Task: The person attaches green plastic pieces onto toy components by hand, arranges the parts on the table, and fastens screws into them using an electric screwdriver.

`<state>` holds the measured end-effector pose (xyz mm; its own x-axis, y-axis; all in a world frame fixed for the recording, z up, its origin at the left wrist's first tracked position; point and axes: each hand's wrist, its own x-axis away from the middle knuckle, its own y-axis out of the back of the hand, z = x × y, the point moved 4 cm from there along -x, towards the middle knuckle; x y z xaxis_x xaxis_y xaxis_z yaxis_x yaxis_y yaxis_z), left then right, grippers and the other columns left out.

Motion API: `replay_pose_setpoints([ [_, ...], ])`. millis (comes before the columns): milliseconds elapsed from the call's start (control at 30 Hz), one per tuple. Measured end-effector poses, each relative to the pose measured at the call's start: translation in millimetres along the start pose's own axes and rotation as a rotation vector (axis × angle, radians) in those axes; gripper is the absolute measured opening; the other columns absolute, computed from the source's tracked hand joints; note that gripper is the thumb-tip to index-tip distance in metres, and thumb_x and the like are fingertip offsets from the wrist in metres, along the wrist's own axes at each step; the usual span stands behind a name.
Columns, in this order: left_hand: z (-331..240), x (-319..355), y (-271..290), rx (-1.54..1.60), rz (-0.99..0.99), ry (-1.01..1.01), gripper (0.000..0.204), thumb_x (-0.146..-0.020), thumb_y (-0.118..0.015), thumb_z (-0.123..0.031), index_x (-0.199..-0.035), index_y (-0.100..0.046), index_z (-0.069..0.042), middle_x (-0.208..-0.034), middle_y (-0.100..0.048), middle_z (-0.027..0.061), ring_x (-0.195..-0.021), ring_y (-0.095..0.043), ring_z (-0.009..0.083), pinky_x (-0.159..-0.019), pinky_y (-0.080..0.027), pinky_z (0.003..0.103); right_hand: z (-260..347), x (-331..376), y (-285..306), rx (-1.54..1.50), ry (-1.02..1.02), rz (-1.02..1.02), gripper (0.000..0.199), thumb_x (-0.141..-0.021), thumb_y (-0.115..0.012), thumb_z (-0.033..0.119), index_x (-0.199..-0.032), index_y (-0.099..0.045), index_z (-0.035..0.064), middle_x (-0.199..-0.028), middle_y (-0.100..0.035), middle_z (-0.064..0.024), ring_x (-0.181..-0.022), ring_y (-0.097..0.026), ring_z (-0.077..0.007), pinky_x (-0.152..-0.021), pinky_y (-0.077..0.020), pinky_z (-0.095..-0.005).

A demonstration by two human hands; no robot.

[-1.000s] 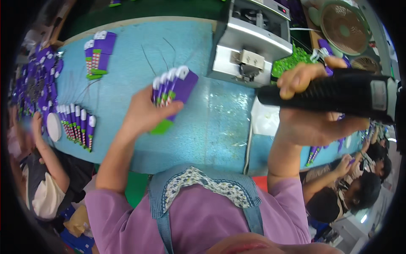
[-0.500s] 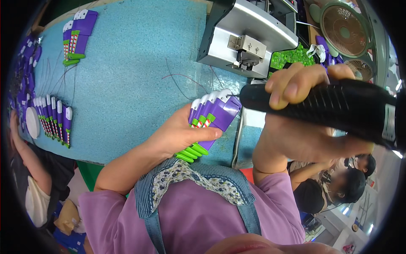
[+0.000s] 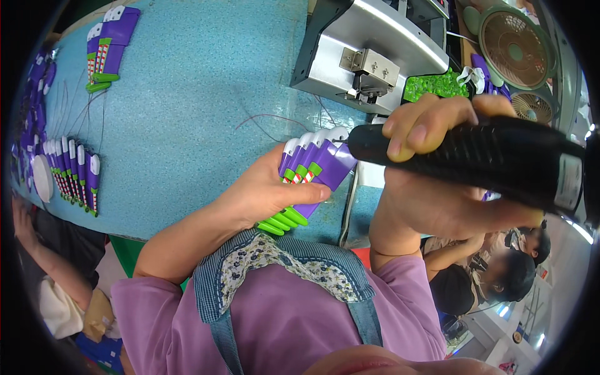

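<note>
My left hand [image 3: 275, 187] is closed round a fanned stack of purple plastic pieces [image 3: 337, 164] with white tops, red-and-white striped strips and green ends. Its thumb presses across the top piece. In my right hand [image 3: 431, 150] is a black electric screwdriver [image 3: 494, 156], held sideways with the fingers wrapped over its body. The screwdriver's thin bit reaches left to the white end of the top piece; whether it sits in a hole there is too small to tell. Thin dark and red wires [image 3: 269, 117] trail from the stack over the blue mat.
A metal machine [image 3: 369, 62] stands at the back, beside a heap of green parts [image 3: 434, 86]. Similar purple pieces lie at far left [image 3: 112, 44] and in a row [image 3: 75, 172] by a white disc [image 3: 42, 178]. Fans [image 3: 514, 50] stand at right. Other people sit on both sides.
The view has shifted slightly. Both hands keep their grips, and the bit stays at the white end of the top piece. A person's arm at far left has moved a little.
</note>
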<state>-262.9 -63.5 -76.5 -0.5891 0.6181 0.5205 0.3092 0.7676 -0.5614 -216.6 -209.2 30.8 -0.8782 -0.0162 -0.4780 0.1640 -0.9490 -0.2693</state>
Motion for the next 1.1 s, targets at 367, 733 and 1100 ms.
replay_pose_setpoints([
  [367, 1.7, -2.3, -0.5, 0.031, -0.012, 0.035, 0.055, -0.075, -0.076, -0.008, -0.124, -0.052, -0.002, -0.103, -0.063, 0.0046, -0.090, -0.060, 0.0117, -0.080, -0.050, 0.027, -2.3, -19.6, 9.7, -0.087, 0.025, 0.003, 0.092, -0.078, -0.030, 0.082, -0.121, -0.048, 0.0027, -0.078, -0.059, -0.0166, -0.058, -0.054, -0.0246, -0.058, -0.0442, -0.0364],
  [733, -3.9, -4.4, -3.5, 0.004, 0.009, 0.032, 0.049, -0.073, -0.077, -0.009, -0.116, -0.055, -0.003, -0.100, -0.063, 0.0029, -0.089, -0.060, 0.0113, -0.079, -0.049, 0.027, -15.8, 5.9, -2.7, -0.058, -0.098, -0.043, 0.096, -0.076, -0.026, 0.085, -0.125, -0.047, 0.0049, -0.077, -0.060, -0.0133, -0.056, -0.056, -0.0214, -0.057, -0.0465, -0.0333],
  [1100, 0.5, -6.4, -4.6, 0.025, 0.016, 0.041, 0.057, -0.073, -0.077, -0.008, -0.123, -0.051, -0.002, -0.102, -0.063, 0.0054, -0.092, -0.060, 0.0131, -0.081, -0.050, 0.028, -4.8, -43.6, 23.0, -0.027, 0.149, -0.025, 0.091, -0.080, -0.030, 0.080, -0.113, -0.051, -0.0025, -0.075, -0.060, -0.0195, -0.060, -0.056, -0.0278, -0.059, -0.0459, -0.0385],
])
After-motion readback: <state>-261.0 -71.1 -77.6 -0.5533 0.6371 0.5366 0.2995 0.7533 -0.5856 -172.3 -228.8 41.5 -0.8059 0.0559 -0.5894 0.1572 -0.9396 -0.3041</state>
